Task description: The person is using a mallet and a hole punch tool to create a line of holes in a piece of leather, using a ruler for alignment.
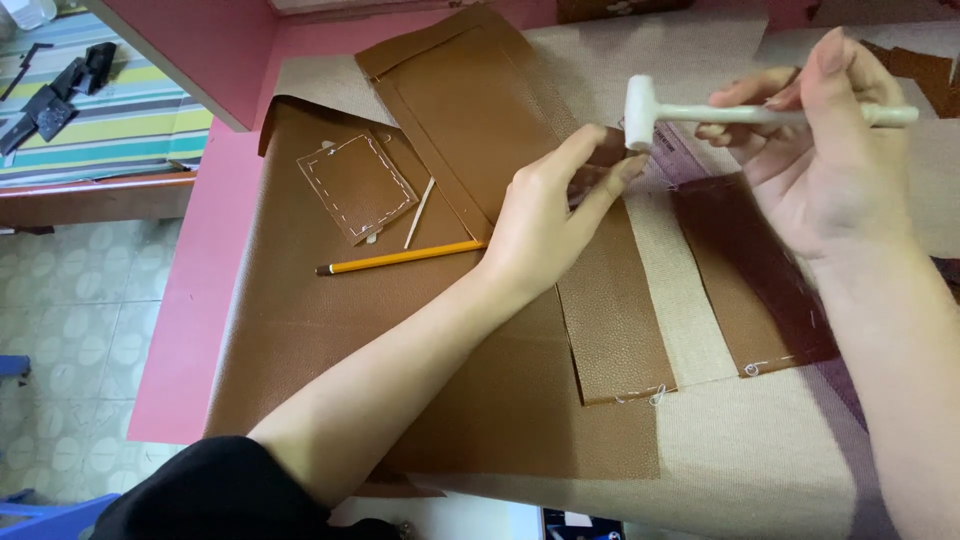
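Progress: stitching already runs along the brown leather strip [610, 300] – loose thread ends hang at its near edge; the mallet work at its far end looks unfinished.
Right hand [820, 150]: closed around the white mallet [700, 112], its head just above the strip.
Left hand [545, 215]: fingers extended, pinning the strip's far end to the bench [190, 300].
Nearby: a yellow pencil [400, 259] – lying on leather sheets.

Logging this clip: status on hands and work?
Right hand grips white mallet. Left hand pins brown leather strip. Pencil lies clear.
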